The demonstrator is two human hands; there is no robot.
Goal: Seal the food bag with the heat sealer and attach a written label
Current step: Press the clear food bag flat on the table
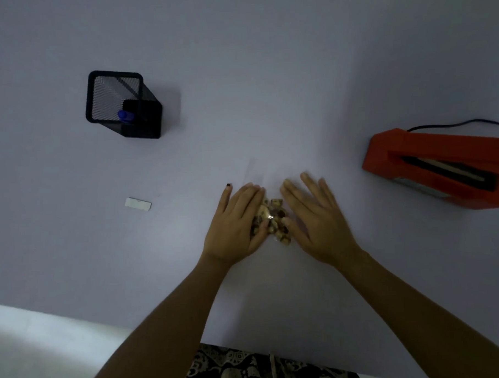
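Observation:
A clear food bag [272, 220] filled with brown and tan pieces lies on the white table [252, 88], its empty top stretching away from me. My left hand [235, 221] lies flat against the bag's left side, thumb touching the contents. My right hand [315, 217] rests flat at the bag's right side, fingers spread. The red heat sealer [439, 166] stands at the right with its arm raised. A small white label [138, 203] lies to the left. A blue pen [125, 115] stands in the black mesh holder [123, 104] at the back left.
The sealer's black cord [454, 123] runs off to the right edge. The table's near edge [105, 323] crosses the lower left, with pale floor below it. Patterned clothing [250, 366] shows at the bottom between my forearms.

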